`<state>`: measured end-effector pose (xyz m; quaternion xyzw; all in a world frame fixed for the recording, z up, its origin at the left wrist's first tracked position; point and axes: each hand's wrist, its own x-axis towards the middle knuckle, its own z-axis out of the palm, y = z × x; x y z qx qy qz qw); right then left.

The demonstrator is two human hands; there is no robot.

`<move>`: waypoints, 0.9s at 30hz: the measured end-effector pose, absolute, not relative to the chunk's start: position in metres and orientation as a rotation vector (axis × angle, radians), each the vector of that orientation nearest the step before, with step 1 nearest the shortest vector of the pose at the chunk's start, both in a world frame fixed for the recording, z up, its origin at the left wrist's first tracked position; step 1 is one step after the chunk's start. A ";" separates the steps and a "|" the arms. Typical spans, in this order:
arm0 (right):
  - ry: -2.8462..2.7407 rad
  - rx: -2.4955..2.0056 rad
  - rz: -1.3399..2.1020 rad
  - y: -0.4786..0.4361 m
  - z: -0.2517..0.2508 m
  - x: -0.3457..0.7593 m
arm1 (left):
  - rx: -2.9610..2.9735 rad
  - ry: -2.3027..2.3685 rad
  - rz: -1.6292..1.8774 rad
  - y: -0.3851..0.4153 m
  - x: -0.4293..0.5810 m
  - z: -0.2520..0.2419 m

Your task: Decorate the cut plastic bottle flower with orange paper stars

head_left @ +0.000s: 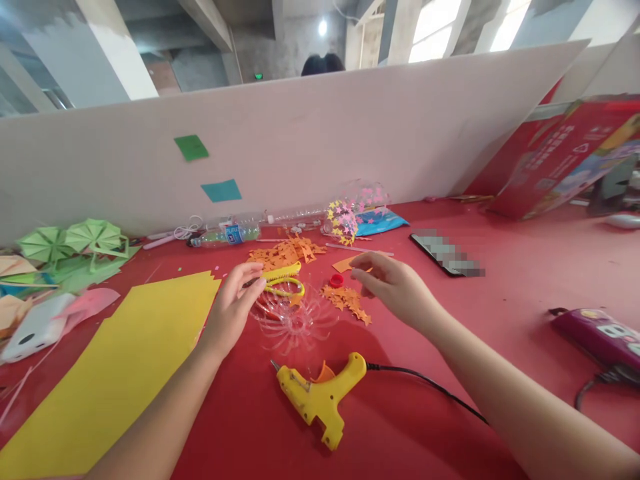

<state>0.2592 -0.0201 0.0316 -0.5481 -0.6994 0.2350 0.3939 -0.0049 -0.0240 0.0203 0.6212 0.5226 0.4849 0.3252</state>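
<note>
My left hand [235, 300] hovers at the left of a clear plastic piece cut into curling strips [295, 323], its thumb and fingers apart with nothing between them. Just past its fingertips lie a yellow cutter [283, 272] and yellow-handled scissors [290, 288]. To the right, my right hand [387, 277] is loosely curved, fingers apart and seemingly holding nothing. It is nearest to a red bottle cap [337, 281], a small orange paper piece [344, 264] and scattered orange paper stars [347, 301]. A yellow glue gun [320, 397] rests on the red table in front.
Yellow paper sheets [125, 353] lie at left, beside green folded paper [95, 237]. Behind are an orange star pile [287, 252], a plastic bottle [230, 231] and a star-covered clear bottle [360, 203]. At right are a phone [443, 253], a purple device [600, 337] and a red box [560, 157].
</note>
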 end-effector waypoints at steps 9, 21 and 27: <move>-2.126 -0.964 0.201 -0.053 0.041 0.230 | 2.109 1.296 1.465 -0.057 -0.001 0.015; -2.289 -0.930 -0.057 -0.055 0.035 0.193 | 2.405 1.339 1.217 -0.064 0.009 0.015; -2.308 -0.953 -0.020 -0.054 0.032 0.191 | 2.481 1.324 1.200 -0.065 0.008 0.012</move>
